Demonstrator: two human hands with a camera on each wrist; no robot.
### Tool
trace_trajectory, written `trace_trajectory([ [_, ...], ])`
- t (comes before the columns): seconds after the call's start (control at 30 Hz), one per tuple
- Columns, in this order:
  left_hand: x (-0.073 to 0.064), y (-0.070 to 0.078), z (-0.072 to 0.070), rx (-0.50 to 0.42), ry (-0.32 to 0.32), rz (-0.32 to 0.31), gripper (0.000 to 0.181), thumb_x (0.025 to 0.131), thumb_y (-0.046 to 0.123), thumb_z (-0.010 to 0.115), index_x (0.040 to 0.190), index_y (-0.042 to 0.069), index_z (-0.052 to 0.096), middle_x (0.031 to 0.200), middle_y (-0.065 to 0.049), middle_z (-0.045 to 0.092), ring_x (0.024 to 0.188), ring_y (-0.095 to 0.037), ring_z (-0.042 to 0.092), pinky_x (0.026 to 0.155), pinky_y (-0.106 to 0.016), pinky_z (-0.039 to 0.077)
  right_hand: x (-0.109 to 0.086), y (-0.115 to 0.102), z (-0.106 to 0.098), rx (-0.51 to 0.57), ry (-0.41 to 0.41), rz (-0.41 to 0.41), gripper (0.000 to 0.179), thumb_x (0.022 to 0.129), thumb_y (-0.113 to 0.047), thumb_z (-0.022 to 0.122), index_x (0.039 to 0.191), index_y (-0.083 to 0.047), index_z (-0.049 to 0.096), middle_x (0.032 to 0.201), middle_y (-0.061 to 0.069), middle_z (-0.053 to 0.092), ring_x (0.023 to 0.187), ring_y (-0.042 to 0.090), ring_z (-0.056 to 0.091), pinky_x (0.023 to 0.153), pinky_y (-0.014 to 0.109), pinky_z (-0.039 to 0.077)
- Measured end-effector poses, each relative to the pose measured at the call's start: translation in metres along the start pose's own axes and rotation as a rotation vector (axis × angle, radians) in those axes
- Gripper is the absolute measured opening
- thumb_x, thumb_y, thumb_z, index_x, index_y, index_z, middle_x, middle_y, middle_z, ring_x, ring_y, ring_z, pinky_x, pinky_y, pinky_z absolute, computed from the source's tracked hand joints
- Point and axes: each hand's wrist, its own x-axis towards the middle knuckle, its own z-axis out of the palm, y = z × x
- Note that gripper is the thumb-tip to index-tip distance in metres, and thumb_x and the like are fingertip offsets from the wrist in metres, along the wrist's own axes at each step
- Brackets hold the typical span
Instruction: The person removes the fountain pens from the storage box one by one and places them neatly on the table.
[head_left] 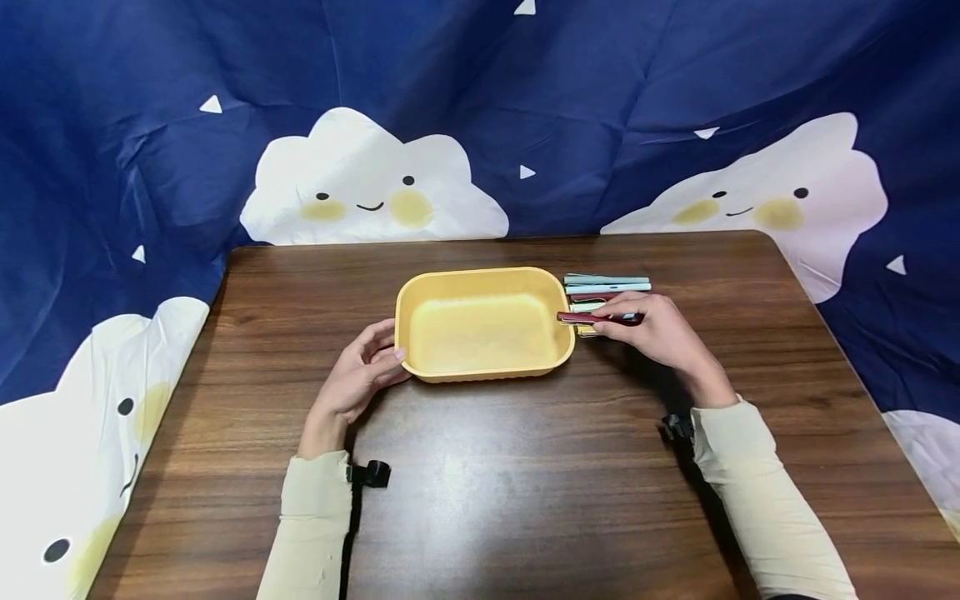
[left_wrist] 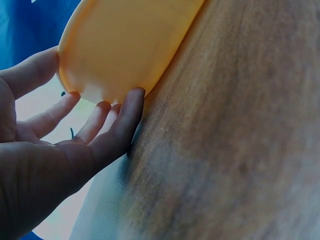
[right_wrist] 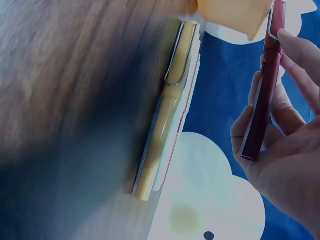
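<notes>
A yellow plastic box with rounded corners stands on the table, its inside bare. My left hand holds its left end, thumb at the rim; in the left wrist view the curved fingers touch the outer wall. My right hand pinches a dark red clip pen, whose end reaches over the box's right rim in the head view. Below it on the table lies a yellow pen with a metal clip, beside several other pens, partly hidden by the right hand.
The brown wooden table has its back edge just behind the box and pens. A dark blue curtain with smiling white clouds hangs behind it. Each wrist wears a black strap with a small camera.
</notes>
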Motion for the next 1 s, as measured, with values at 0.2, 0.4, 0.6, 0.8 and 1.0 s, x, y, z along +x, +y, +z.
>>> trace_trajectory([
  [0.2,0.000,-0.001,0.001,0.003,-0.001,-0.004,0.061,0.099,-0.006,0.056,0.154,-0.001,0.031,0.144,-0.029,0.038,0.111,-0.025,0.060,0.088,-0.038,0.058,-0.007,0.007,-0.005,0.029,0.008,0.045,0.014,0.083,0.000,0.082,0.097,-0.004,0.081,0.096,0.009,0.074,0.090,0.011,0.064,0.076,0.019,0.049],
  [0.4,-0.002,0.001,0.001,0.001,0.009,-0.008,0.061,0.098,-0.007,0.056,0.154,-0.001,0.032,0.144,-0.029,0.038,0.111,-0.026,0.059,0.086,-0.037,0.059,-0.015,0.018,-0.009,-0.005,0.026,0.056,0.013,0.083,0.000,0.082,0.095,-0.004,0.080,0.094,0.008,0.074,0.090,0.010,0.063,0.079,0.016,0.046],
  [0.6,-0.001,0.001,0.001,0.014,0.005,-0.003,0.061,0.099,-0.006,0.057,0.154,-0.001,0.031,0.143,-0.028,0.039,0.111,-0.025,0.060,0.087,-0.037,0.058,-0.023,0.030,-0.009,-0.054,-0.007,0.063,0.014,0.083,-0.002,0.082,0.097,-0.006,0.080,0.096,0.006,0.075,0.092,0.014,0.064,0.081,0.014,0.044],
  [0.8,-0.001,0.000,0.001,0.018,0.006,-0.003,0.059,0.099,-0.005,0.056,0.154,0.000,0.033,0.143,-0.028,0.039,0.111,-0.025,0.060,0.088,-0.038,0.058,-0.025,0.033,-0.009,-0.066,-0.065,0.088,0.014,0.085,-0.008,0.082,0.099,-0.009,0.080,0.100,0.005,0.075,0.096,0.020,0.065,0.082,0.020,0.047],
  [1.0,-0.001,0.001,0.002,0.022,0.010,-0.005,0.059,0.099,-0.006,0.056,0.153,0.000,0.033,0.143,-0.028,0.039,0.111,-0.024,0.059,0.088,-0.038,0.058,-0.024,0.033,-0.008,-0.100,-0.101,0.102,0.013,0.086,-0.010,0.082,0.099,-0.009,0.079,0.100,0.005,0.075,0.097,0.022,0.065,0.082,0.022,0.047],
])
